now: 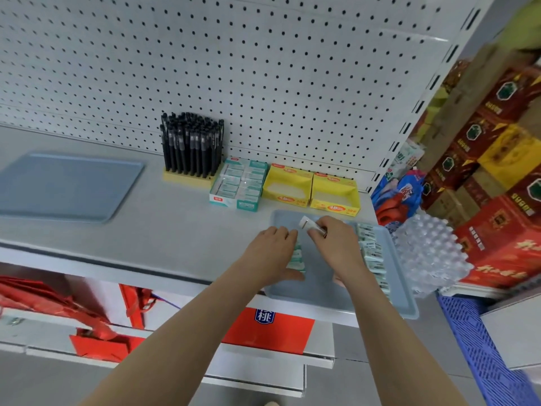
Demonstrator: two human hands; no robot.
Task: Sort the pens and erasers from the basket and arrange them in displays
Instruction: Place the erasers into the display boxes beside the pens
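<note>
Fingers [317,228] of the right hand [333,241] closed in a pinch on one small white paper-sleeved eraser [306,223], raised just over the far end of the pale blue plastic tray [407,312]. Left hand [272,250] curled round a short stack of green-and-white erasers [297,259], low over the tray's left half. More loose wrapped erasers [371,253] lined up against the tray's right wall.

Likely step: picking erasers out by kind, ahead of loading a display.

Just beyond the tray's far edge, two yellow cardboard display boxes [288,186] [335,196], insides pale, contents hard to make out. Further left of the tray's far corner, a green-and-white cardboard box [238,186] packed with erasers, then a wooden block of upright black pens [191,148]. Well left of the tray, a second flat blue tray [67,186] on the same grey metal shelf [161,224].

For a clean job:
- Match each sleeve print to its box before letting go.
- Square the stack in the left hand, labels facing one way.
- Lower the erasers flat into the box and seat them against a wall rather than dropping them.
- Keep the wrists clear of the light cardboard fronts, probably easy to shove or tip.
</note>
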